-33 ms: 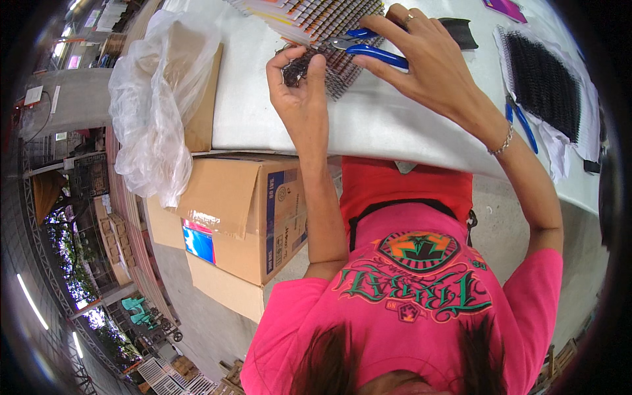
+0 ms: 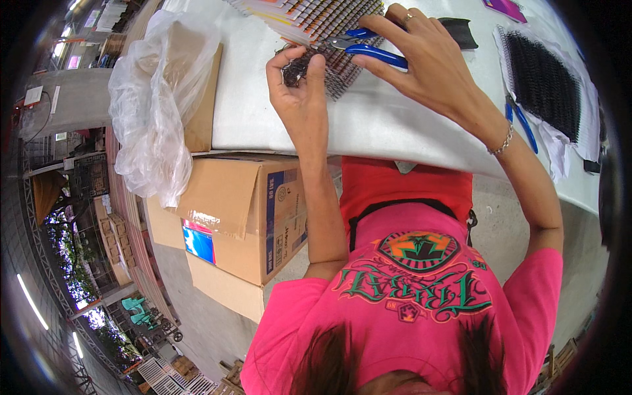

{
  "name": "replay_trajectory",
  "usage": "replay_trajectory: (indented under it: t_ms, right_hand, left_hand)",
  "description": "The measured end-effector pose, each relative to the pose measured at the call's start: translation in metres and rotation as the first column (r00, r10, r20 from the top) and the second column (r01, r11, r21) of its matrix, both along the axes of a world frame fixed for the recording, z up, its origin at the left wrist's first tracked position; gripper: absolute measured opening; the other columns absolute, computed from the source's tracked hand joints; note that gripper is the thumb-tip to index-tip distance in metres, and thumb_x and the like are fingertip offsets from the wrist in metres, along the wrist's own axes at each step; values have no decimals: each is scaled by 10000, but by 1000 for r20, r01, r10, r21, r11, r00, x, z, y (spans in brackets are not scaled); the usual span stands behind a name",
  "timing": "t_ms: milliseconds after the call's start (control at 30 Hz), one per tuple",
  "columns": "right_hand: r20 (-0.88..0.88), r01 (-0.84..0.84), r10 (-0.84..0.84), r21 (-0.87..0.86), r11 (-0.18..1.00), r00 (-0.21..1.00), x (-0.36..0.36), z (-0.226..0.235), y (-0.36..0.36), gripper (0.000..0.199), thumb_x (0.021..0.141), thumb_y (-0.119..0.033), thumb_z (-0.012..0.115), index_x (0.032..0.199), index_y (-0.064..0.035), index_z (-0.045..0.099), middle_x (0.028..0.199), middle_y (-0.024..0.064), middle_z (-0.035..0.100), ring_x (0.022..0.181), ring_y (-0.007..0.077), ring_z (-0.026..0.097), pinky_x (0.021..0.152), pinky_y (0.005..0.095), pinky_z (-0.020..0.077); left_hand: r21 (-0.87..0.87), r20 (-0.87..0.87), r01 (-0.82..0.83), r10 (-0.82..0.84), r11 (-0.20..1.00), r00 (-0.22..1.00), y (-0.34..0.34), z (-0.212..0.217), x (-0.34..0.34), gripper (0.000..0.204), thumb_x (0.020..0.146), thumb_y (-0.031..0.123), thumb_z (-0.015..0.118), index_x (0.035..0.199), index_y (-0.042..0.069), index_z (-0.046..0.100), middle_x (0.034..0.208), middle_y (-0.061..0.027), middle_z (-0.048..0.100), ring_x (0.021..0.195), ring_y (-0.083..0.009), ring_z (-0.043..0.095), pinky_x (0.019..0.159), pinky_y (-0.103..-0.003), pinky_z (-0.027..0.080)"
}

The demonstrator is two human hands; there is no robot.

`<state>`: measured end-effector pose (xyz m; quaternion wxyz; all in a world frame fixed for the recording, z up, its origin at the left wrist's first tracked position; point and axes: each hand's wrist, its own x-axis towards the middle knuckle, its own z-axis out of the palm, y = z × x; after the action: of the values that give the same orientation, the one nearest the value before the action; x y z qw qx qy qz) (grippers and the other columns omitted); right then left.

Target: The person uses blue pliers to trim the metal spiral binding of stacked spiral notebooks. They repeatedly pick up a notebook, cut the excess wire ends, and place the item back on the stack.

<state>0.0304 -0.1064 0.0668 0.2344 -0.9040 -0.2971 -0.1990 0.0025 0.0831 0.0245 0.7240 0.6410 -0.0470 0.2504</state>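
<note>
My right hand is closed around small cutting pliers with blue handles, the handles spread apart. Their metal jaws point left at the near part of a panel covered in rows of small metallic pieces, with whitish and yellow-orange strips at its left side. My left hand is curled, palm up, around a clump of dark, thin, tangled pieces, just below the panel's near left edge. Thumb and index finger lie near the plier tips. Exactly what the jaws touch is too small to tell.
On the white table, a black mesh-like sheet lies at right on white wrapping, beside another blue-handled tool. A black piece and a purple packet lie farther back. Left stand a cardboard box and clear plastic.
</note>
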Motion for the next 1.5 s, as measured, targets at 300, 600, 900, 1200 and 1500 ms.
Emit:
replay_trajectory:
  t_ms: [300, 600, 900, 1200, 1500]
  right_hand:
    - [-44, -31, 30, -4, 1000, 999, -1, 3, 4, 461, 923, -453, 654, 1152, -56, 608, 977, 156, 588, 901, 299, 566, 793, 435, 430]
    - [44, 40, -41, 29, 999, 998, 2, -21, 7, 390, 920, -483, 649, 1108, -141, 653, 885, 107, 694, 743, 294, 690, 633, 403, 539]
    - [33, 5, -5, 8, 1000, 999, -7, 1, -2, 418, 921, -432, 667, 1162, -93, 629, 962, 129, 626, 854, 297, 608, 753, 415, 468]
    - [-80, 10, -12, -25, 1000, 997, -4, -2, 1, 404, 926, -422, 660, 1111, -66, 612, 949, 142, 588, 891, 300, 569, 795, 428, 430]
    - [-105, -5, 1, -40, 999, 994, 2, -13, -1, 358, 926, -426, 657, 969, -73, 619, 729, 130, 616, 637, 328, 638, 571, 437, 491]
  left_hand:
    - [3, 29, -18, 18, 1000, 999, 0, -5, 2, 275, 949, 123, 706, 1162, 11, 572, 1103, -74, 603, 982, -115, 565, 900, -264, 459]
    - [41, 20, -42, 41, 998, 999, 0, -7, 2, 251, 973, 130, 674, 1169, 14, 567, 1123, -73, 593, 1001, -123, 565, 918, -274, 465]
    - [-301, -31, 76, -89, 951, 996, 3, -5, 0, 291, 965, 71, 664, 1213, 36, 516, 1121, -69, 591, 1022, -136, 582, 912, -271, 493]
    - [40, -67, 16, -13, 999, 998, 4, -5, 0, 287, 879, -23, 729, 1116, -3, 568, 1196, -89, 482, 1079, -164, 569, 924, -294, 522]
    - [194, -5, -85, 88, 977, 996, 3, -10, -1, 249, 903, 103, 755, 1089, 22, 611, 1097, -70, 617, 961, -109, 569, 845, -238, 458]
